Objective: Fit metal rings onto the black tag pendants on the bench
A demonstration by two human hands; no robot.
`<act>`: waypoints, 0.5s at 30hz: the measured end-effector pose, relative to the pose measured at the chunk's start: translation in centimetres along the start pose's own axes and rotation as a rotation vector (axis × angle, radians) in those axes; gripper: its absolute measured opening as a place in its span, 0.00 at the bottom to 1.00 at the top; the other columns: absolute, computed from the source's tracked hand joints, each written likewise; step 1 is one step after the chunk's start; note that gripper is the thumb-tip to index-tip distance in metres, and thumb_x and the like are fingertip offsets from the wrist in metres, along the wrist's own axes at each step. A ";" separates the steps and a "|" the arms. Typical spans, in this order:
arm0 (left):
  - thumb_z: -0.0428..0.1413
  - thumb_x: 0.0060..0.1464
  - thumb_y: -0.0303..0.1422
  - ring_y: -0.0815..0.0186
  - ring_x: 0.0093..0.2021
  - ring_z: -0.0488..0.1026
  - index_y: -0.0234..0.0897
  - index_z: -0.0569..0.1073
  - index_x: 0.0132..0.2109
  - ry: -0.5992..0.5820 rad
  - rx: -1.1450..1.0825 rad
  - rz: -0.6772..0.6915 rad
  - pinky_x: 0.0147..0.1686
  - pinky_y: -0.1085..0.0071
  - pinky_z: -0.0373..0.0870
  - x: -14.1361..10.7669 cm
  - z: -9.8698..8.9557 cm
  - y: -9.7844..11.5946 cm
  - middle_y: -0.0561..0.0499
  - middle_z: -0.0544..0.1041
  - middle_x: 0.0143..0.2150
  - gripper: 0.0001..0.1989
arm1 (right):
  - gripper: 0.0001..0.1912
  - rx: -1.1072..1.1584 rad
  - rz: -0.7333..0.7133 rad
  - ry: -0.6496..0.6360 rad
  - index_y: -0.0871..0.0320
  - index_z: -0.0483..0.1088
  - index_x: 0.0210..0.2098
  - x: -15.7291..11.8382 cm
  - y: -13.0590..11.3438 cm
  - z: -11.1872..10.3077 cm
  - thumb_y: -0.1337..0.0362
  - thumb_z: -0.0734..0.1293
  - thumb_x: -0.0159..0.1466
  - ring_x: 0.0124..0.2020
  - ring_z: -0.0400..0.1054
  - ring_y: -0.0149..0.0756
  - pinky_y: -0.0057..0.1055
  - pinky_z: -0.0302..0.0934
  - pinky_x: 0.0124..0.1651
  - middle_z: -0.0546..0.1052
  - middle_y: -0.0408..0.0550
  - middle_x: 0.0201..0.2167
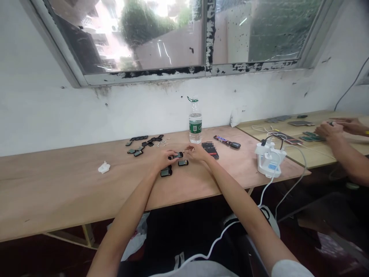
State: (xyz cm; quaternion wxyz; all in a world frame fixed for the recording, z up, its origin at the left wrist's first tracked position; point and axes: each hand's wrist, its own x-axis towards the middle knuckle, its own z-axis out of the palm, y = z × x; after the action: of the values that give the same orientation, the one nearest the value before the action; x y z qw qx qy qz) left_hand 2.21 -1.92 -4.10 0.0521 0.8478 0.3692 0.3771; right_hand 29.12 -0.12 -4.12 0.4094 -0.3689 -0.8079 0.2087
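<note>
Left hand (164, 158) gripped a device (178, 155); right hand (196, 152) hung just beside it, couldn't tell its grip.

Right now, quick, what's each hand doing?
Left hand: fingers closed on a small dark device.
Right hand: fingers bent beside it; whether it holds anything cannot be told.

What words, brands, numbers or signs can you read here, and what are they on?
"01:" on the phone; the digits after it are too blurred to be sure of.
Candy bar: white lettering, perhaps "SNICKERS", but too blurred to be certain.
Bottle: marks on its green label, too small to read.
Power strip: marks on its blue label, too small to read.
</note>
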 end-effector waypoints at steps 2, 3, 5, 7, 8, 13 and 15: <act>0.68 0.61 0.40 0.58 0.42 0.85 0.39 0.88 0.43 0.000 0.013 0.027 0.46 0.63 0.85 0.0 0.2 0.1 0.43 0.88 0.49 0.10 | 0.08 0.069 -0.012 0.092 0.59 0.80 0.44 0.2 -0.5 0.7 0.64 0.70 0.69 0.42 0.76 0.40 0.36 0.71 0.50 0.85 0.52 0.42; 0.68 0.61 0.39 0.58 0.43 0.85 0.39 0.88 0.44 -0.002 0.021 0.038 0.47 0.63 0.85 0.1 0.3 0.2 0.43 0.88 0.49 0.09 | 0.08 0.097 -0.018 0.112 0.59 0.80 0.44 0.3 -0.7 1.1 0.62 0.71 0.68 0.42 0.76 0.39 0.35 0.70 0.49 0.85 0.51 0.41; 0.69 0.61 0.38 0.57 0.44 0.85 0.39 0.88 0.44 0.003 0.032 0.050 0.48 0.62 0.85 0.1 0.5 0.4 0.43 0.88 0.49 0.09 | 0.08 0.131 -0.029 0.117 0.59 0.80 0.42 0.4 -1.0 1.8 0.60 0.72 0.68 0.40 0.75 0.38 0.34 0.69 0.47 0.84 0.50 0.39; 0.69 0.61 0.38 0.57 0.44 0.86 0.40 0.88 0.45 0.021 0.033 0.060 0.50 0.61 0.85 0.1 0.7 0.5 0.43 0.88 0.49 0.09 | 0.10 0.134 -0.032 0.115 0.59 0.80 0.40 0.5 -1.2 2.3 0.58 0.73 0.69 0.38 0.75 0.38 0.33 0.69 0.45 0.84 0.50 0.37; 0.70 0.61 0.38 0.57 0.45 0.86 0.40 0.88 0.44 0.033 0.031 0.065 0.51 0.61 0.85 0.1 0.8 0.6 0.43 0.88 0.49 0.08 | 0.10 0.130 -0.032 0.123 0.59 0.80 0.40 0.5 -1.2 2.4 0.57 0.73 0.69 0.38 0.75 0.38 0.33 0.68 0.45 0.83 0.50 0.37; 0.69 0.61 0.37 0.57 0.44 0.86 0.40 0.89 0.44 0.055 0.039 0.077 0.50 0.61 0.85 0.1 0.9 0.8 0.43 0.88 0.49 0.07 | 0.09 0.109 -0.022 0.170 0.59 0.81 0.39 0.6 -0.8 2.3 0.59 0.73 0.68 0.37 0.74 0.38 0.33 0.67 0.43 0.84 0.50 0.36; 0.69 0.61 0.37 0.58 0.44 0.86 0.41 0.89 0.44 0.059 0.051 0.068 0.50 0.62 0.85 0.1 0.9 0.8 0.44 0.88 0.50 0.07 | 0.09 0.096 -0.020 0.161 0.58 0.82 0.39 0.6 -0.7 2.2 0.58 0.73 0.68 0.36 0.74 0.38 0.33 0.68 0.43 0.84 0.50 0.35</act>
State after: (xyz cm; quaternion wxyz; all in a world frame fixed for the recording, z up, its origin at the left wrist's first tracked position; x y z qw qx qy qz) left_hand 3.28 -2.23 -4.37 0.0067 0.8495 0.3508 0.3939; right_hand 26.85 -0.20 -4.66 0.4923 -0.3564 -0.7651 0.2129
